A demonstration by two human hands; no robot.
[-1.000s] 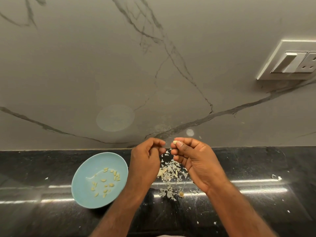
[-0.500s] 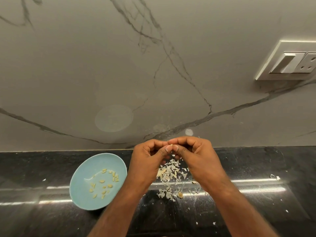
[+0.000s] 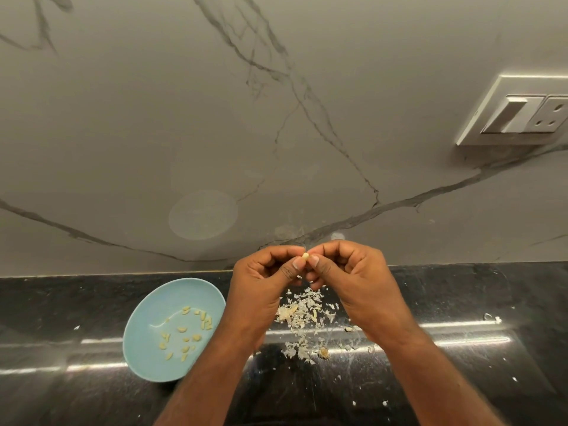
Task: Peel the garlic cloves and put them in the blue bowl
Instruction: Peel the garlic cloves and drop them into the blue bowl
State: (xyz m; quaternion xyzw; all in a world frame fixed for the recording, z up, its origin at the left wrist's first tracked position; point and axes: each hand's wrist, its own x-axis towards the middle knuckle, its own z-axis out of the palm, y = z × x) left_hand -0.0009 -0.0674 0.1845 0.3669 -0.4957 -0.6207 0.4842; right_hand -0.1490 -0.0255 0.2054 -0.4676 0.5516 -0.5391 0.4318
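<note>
From the head view, your left hand (image 3: 261, 290) and right hand (image 3: 356, 284) both pinch one garlic clove (image 3: 305, 256) at the fingertips. You hold it over the one pile of skins (image 3: 302, 318), likely so scraps drop at six o'clock onto the dark surface (image 3: 461, 379). One blue bowl (image 3: 138, 318) sits at eight o'clock, within easy reach, holding roughly fourteen peeled cloves (image 3: 182, 329).

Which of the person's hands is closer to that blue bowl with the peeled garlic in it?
Left. The left hand is just right of the blue bowl; the right hand is farther right, across the peel scraps. Both pinch one garlic clove.
</note>
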